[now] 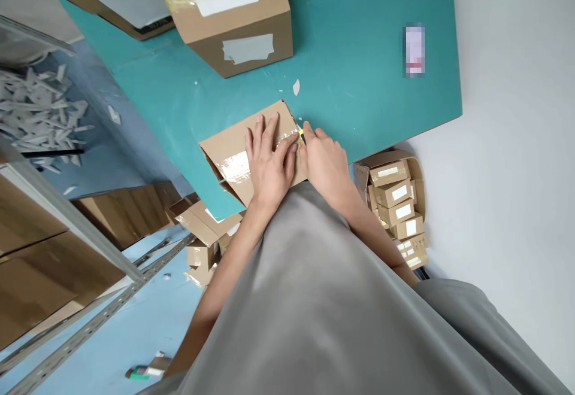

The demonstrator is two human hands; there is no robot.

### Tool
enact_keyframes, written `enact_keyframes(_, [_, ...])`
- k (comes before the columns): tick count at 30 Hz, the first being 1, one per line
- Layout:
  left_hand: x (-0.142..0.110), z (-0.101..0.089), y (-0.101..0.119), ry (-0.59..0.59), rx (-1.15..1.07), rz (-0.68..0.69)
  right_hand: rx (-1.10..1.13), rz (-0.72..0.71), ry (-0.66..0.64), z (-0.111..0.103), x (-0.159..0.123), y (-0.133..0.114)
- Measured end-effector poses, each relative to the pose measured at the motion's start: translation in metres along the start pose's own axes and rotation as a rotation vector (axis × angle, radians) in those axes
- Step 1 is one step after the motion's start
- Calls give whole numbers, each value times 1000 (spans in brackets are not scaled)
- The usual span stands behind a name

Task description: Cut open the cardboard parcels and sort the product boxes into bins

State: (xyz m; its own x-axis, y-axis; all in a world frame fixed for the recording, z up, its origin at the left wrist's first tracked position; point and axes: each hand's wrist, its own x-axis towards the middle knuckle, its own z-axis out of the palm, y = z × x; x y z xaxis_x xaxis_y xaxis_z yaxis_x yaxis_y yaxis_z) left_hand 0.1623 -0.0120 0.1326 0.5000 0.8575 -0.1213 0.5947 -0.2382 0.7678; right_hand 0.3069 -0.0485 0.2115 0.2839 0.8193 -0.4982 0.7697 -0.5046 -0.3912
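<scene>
A brown cardboard box point(224, 140) with shiny clear tape lies at the near edge of the green table, right in front of my body. My left hand point(272, 164) rests flat on its top, fingers spread. At the box's right end my right hand point(327, 164) is closed around a small yellow and black tool, which looks like a utility knife point(302, 136). Its tip touches or nearly touches the taped edge; the rest is hidden in my fingers. A torn scrap of white paper point(296, 87) lies just beyond the box.
A larger taped carton point(258, 51) stands on the green table point(359, 84) beyond my hands. A pixelated item point(414, 51) lies at the right. An open carton of small boxes point(395, 194) is beside the white wall. Metal shelving point(67, 215) with cartons stands at the left.
</scene>
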Motion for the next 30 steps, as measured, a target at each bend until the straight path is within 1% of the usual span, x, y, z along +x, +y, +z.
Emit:
enact_keyframes(2, [0, 0, 1, -1, 4, 3, -2, 20, -5, -3, 2, -5])
enact_keyframes(4, [1, -1, 3, -14, -4, -10, -22, 42, -33, -6, -2, -7])
enact_keyframes(7, [2, -5, 8, -79, 6, -45, -79, 68, -90, -8, -20, -4])
enact_keyframes(9, [2, -5, 7, -105, 45, -37, -128, 95, -146, -9, -35, 1])
enact_keyframes(11, [1, -2, 2, -59, 64, 8, -165, 133, -213, -11, -46, 4])
enact_keyframes(13, [2, 4, -6, 44, 35, 72, -181, 161, -270, -16, -53, 5])
enact_keyframes(15, [2, 8, -13, 131, 3, 131, -176, 152, -298, -23, -56, 7])
enact_keyframes(17, [1, 8, -15, 183, -13, 179, -151, 125, -269, -29, -57, 13])
enact_keyframes(18, [-1, 4, -14, 199, -26, 190, -131, 115, -225, -31, -56, 18])
enact_keyframes(19, [-4, -1, -10, 215, -49, 191, -109, 110, -164, -31, -54, 26])
enact_keyframes(21, [-13, -20, 6, 260, -139, 177, -71, 120, -23, -28, -44, 49])
enact_keyframes(23, [-29, -46, 31, 289, -271, 180, -52, 141, 82, -17, -24, 78])
enact_keyframes(24, [-38, -61, 46, 268, -352, 206, -48, 156, 112, -9, -10, 93])
enact_keyframes(25, [-48, -75, 61, 204, -429, 237, -46, 163, 129, 0, 4, 109])
enact_keyframes(27, [-65, -101, 90, 37, -559, 318, -44, 179, 139, 21, 35, 138])
enact_keyframes(29, [-74, -116, 109, -63, -644, 360, -43, 207, 125, 41, 62, 162])
enact_keyframes(30, [-75, -119, 112, -72, -659, 362, -37, 212, 116, 51, 74, 172])
